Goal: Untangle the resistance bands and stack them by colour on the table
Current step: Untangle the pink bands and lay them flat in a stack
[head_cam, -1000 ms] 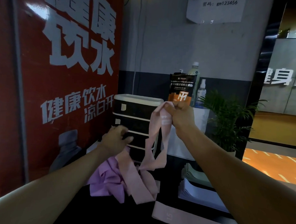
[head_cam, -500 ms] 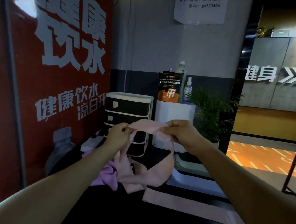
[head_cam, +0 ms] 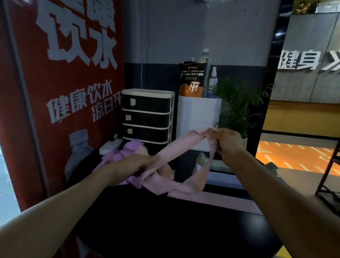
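Observation:
A pink resistance band (head_cam: 181, 147) is stretched between my two hands above the black table (head_cam: 171, 225). My right hand (head_cam: 225, 142) pinches its upper end, and the band's loop hangs down from there. My left hand (head_cam: 137, 164) grips the lower end, close to a tangle of pink and purple bands (head_cam: 126, 154) lying on the table. A single pink band (head_cam: 216, 201) lies flat on the table to the right of the tangle.
A black and white drawer unit (head_cam: 146, 116) stands at the back of the table, with a white box (head_cam: 199, 118), bottles and a pouch (head_cam: 192, 79) beside it. A potted plant (head_cam: 241, 110) sits further right. A red poster wall (head_cam: 60, 86) borders the left. A metal shelf (head_cam: 335, 163) stands at the right.
My left hand has moved down and towards the tangle, and my right hand has moved right, so the pink band is now pulled out longer between them.

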